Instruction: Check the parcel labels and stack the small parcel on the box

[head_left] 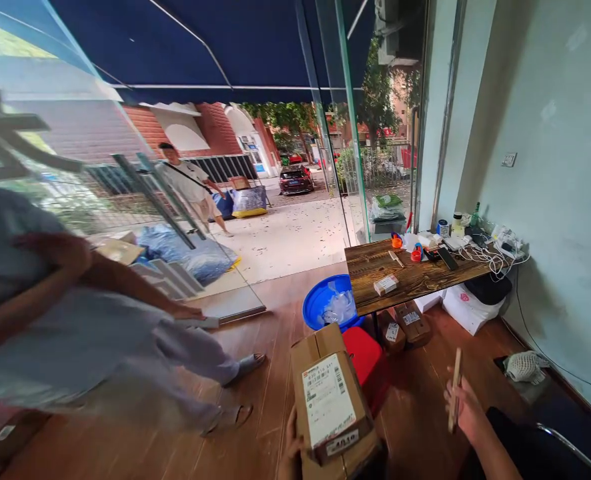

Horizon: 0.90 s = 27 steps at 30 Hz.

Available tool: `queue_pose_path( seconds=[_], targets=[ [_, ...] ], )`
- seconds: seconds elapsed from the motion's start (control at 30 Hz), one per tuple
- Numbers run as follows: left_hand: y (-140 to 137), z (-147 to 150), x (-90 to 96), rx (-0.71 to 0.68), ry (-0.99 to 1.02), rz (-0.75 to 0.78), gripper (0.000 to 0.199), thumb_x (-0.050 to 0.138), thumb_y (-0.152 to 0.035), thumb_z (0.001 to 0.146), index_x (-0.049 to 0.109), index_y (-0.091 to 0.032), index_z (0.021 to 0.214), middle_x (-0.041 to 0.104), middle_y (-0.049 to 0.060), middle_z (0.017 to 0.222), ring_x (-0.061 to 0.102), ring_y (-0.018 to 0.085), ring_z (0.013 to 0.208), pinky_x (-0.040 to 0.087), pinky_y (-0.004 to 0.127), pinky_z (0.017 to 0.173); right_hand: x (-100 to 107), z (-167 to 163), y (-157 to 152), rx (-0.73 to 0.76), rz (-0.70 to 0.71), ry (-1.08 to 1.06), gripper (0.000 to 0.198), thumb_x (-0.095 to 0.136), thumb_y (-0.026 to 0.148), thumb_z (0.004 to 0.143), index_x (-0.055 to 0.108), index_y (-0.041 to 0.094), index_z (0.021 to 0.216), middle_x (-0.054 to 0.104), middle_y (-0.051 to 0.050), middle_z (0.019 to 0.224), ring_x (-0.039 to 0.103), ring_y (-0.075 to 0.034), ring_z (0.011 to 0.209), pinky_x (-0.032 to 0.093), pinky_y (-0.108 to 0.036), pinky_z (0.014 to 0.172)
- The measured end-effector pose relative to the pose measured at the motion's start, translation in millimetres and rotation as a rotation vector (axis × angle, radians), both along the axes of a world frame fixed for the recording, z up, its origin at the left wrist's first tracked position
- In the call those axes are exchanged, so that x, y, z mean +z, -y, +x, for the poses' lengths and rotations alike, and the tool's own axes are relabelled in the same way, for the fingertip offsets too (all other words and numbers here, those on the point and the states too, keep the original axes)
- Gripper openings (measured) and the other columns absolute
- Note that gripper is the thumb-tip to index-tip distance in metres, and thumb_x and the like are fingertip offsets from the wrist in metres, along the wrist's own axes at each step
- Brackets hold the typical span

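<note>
Below, left hand point(291, 445) gripping labelled box point(331, 402), digits blurred

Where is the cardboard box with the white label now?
In the head view, the cardboard box is at bottom centre, held by the left hand, just left of the red stool.

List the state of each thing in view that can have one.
Box: taped shut, label up, steadied by left hand.
Stick: upright, gripped in right hand.
Basin: on the floor, plastic bags inside.
Small box: closed, lying on table.
Stool: behind the box, nothing on top.
Glass door: swung open.
</note>
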<state>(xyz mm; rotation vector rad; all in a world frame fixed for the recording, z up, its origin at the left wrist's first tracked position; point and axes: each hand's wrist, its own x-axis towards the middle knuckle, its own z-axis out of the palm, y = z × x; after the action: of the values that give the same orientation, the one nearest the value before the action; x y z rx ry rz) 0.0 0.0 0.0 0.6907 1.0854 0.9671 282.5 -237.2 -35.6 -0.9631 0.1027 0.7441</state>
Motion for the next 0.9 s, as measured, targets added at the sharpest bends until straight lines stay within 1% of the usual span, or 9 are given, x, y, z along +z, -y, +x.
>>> queue_pose_path(
  seconds=[0.07, 0.17, 0.23, 0.33, 0.5, 0.6, 0.67, 0.8, 0.9],
  targets=[
    [-34.4, 26.5, -4.7, -0.066, 0.028, -0.012, 0.061, 0.076, -0.034, 0.043, 0.078, -0.048, 0.102, 0.085, -0.005, 0.113, 0.058, 0.047, 0.146, 0.059, 0.061, 0.104, 30.3, 15.7, -32.2, -0.027, 0.05, 0.021, 0.072, 0.105, 0.048, 0.04, 0.076, 0.03, 0.104, 0.06, 0.002, 0.079, 0.057, -0.015, 0.068, 0.048, -0.026, 0.054],
    [-80.0, 67.9, -2.5, -0.171, 0.054, -0.047, 0.071, 0.076, -0.03, 0.043, 0.077, -0.043, 0.113, 0.084, -0.002, 0.118, 0.058, 0.045, 0.146, 0.059, 0.056, 0.108, 55.7, 33.3, -64.7, -0.115, 0.102, 0.023, 0.072, 0.102, 0.061, 0.043, 0.077, 0.03, 0.103, 0.069, -0.002, 0.087, 0.065, -0.023, 0.081, 0.056, -0.033, 0.066],
    [-104.1, 97.0, 4.5, -0.258, 0.071, -0.085, 0.076, 0.075, -0.027, 0.044, 0.075, -0.039, 0.119, 0.083, 0.0, 0.119, 0.059, 0.044, 0.145, 0.058, 0.054, 0.112, 63.8, 40.3, -79.7, -0.139, 0.118, -0.018, 0.077, 0.095, 0.076, 0.045, 0.078, 0.03, 0.104, 0.077, -0.008, 0.098, 0.071, -0.032, 0.096, 0.061, -0.045, 0.079],
    [-129.0, 144.9, 14.5, -0.392, 0.108, -0.153, 0.084, 0.075, -0.023, 0.043, 0.069, -0.034, 0.126, 0.083, 0.003, 0.117, 0.064, 0.043, 0.139, 0.057, 0.053, 0.113, 73.0, 49.6, -96.5, -0.084, 0.132, -0.085, 0.081, 0.08, 0.091, 0.055, 0.078, 0.028, 0.105, 0.081, -0.014, 0.108, 0.073, -0.043, 0.109, 0.06, -0.06, 0.092],
    [-148.0, 237.4, 5.1, -0.531, 0.11, -0.263, 0.09, 0.075, -0.022, 0.043, 0.063, -0.032, 0.131, 0.082, 0.004, 0.112, 0.072, 0.041, 0.119, 0.059, 0.052, 0.102, 84.4, 89.3, -117.0, -0.125, 0.126, -0.147, 0.077, 0.073, 0.091, 0.066, 0.077, 0.031, 0.113, 0.084, -0.011, 0.113, 0.075, -0.042, 0.115, 0.059, -0.064, 0.099],
    [-154.2, 296.7, -10.0, -0.611, 0.085, -0.25, 0.087, 0.075, -0.023, 0.044, 0.066, -0.033, 0.129, 0.08, 0.005, 0.118, 0.071, 0.04, 0.117, 0.059, 0.052, 0.098, 83.9, 136.9, -127.4, -0.186, 0.073, -0.08, 0.074, 0.074, 0.087, 0.069, 0.076, 0.03, 0.116, 0.084, -0.01, 0.114, 0.076, -0.041, 0.116, 0.06, -0.062, 0.101],
    [-159.2, 336.9, -18.0, -0.626, 0.081, -0.226, 0.085, 0.074, -0.023, 0.043, 0.068, -0.033, 0.127, 0.079, 0.005, 0.122, 0.068, 0.04, 0.124, 0.056, 0.052, 0.104, 82.4, 176.3, -134.4, -0.193, 0.029, -0.034, 0.072, 0.074, 0.083, 0.074, 0.076, 0.027, 0.12, 0.084, -0.01, 0.114, 0.077, -0.04, 0.115, 0.061, -0.061, 0.102],
    [-171.4, 413.8, -25.5, -0.551, 0.034, -0.236, 0.085, 0.07, -0.02, 0.039, 0.069, -0.033, 0.124, 0.079, 0.005, 0.12, 0.062, 0.043, 0.134, 0.047, 0.055, 0.118, 83.7, 262.4, -150.3, -0.17, -0.018, -0.016, 0.074, 0.08, 0.079, 0.071, 0.074, 0.025, 0.121, 0.084, -0.009, 0.113, 0.078, -0.038, 0.112, 0.062, -0.059, 0.103],
    [-181.2, 461.2, -27.9, -0.476, -0.004, -0.233, 0.089, 0.07, -0.021, 0.041, 0.067, -0.032, 0.129, 0.078, 0.006, 0.121, 0.061, 0.044, 0.136, 0.045, 0.056, 0.122, 87.2, 324.9, -163.1, -0.125, -0.047, 0.033, 0.073, 0.081, 0.078, 0.073, 0.073, 0.025, 0.122, 0.084, -0.009, 0.116, 0.077, -0.036, 0.115, 0.061, -0.057, 0.104]
  ],
)
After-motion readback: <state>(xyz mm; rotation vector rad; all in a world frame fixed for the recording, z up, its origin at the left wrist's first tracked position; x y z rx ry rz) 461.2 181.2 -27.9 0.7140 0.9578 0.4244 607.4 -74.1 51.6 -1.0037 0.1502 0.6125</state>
